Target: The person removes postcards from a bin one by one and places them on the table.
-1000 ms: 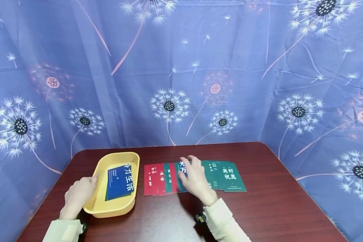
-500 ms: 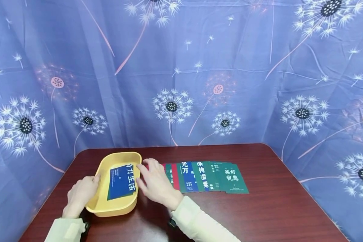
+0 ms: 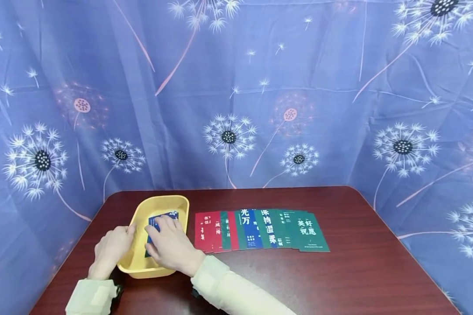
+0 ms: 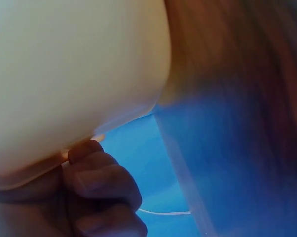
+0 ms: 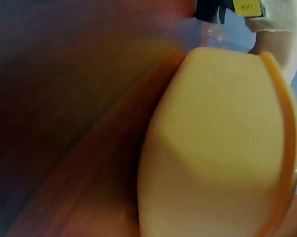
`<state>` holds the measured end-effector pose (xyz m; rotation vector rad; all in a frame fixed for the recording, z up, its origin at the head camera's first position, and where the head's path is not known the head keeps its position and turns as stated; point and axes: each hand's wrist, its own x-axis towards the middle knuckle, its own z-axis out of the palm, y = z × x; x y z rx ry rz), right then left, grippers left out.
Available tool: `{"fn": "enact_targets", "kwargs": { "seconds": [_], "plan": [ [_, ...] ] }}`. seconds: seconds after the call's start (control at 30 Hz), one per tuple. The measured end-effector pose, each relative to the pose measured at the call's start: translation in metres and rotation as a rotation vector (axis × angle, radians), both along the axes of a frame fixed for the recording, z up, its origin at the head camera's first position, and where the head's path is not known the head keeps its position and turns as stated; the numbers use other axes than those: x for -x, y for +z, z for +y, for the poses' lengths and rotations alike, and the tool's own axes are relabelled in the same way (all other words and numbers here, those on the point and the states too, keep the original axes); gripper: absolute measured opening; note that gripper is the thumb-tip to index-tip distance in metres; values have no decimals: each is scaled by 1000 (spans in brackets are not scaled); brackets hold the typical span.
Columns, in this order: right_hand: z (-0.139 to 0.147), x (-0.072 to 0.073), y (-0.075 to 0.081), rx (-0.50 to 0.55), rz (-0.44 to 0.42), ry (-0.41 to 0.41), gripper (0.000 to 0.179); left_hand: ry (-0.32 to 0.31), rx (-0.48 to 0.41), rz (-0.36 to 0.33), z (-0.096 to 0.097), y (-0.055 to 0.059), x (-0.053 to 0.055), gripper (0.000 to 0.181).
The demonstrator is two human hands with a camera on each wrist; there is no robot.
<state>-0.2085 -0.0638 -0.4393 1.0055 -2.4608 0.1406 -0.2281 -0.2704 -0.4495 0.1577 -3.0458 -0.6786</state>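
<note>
My left hand (image 3: 112,249) grips the left rim of a yellow plastic tray (image 3: 142,274). In the left wrist view its curled fingers (image 4: 106,182) sit at the rim under the pale tray wall (image 4: 79,74). Inside the tray lies a blue card (image 3: 153,222) with white lettering. Over it my right hand (image 3: 175,247) reaches in, fingers apart and bent slightly, fingertips right at the card's face. That hand covers much of the card. The right wrist view has only the tray's outer side (image 5: 212,138); no right fingers show there.
To the right of the tray, a row of overlapping cards lies on the brown table (image 3: 339,280): red cards (image 3: 209,232) at the left, blue cards (image 3: 254,229) in the middle, green cards (image 3: 312,232) at the right. A blue dandelion-print curtain (image 3: 260,87) hangs behind.
My right hand has moved left from over the card row, across the tray's right rim, to the blue card inside. The left hand stays on the rim.
</note>
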Motion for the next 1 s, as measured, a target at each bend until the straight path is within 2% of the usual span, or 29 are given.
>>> {"fn": "enact_targets", "kwargs": {
  "seconds": [0.37, 0.63, 0.8, 1.0],
  "plan": [
    [-9, 25, -6, -93, -112, -112, 34, -1, 6, 20, 8, 3, 4, 55],
    [-26, 25, -15, -232, -305, -321, 58, 13, 2, 24, 6, 2, 0, 56],
    [-33, 23, -18, -274, -381, -344, 64, 30, -10, 5, 4, 2, -5, 58],
    [-38, 28, -19, -282, -376, -363, 50, 36, -26, 0, 3, 2, -5, 62]
  ]
}}
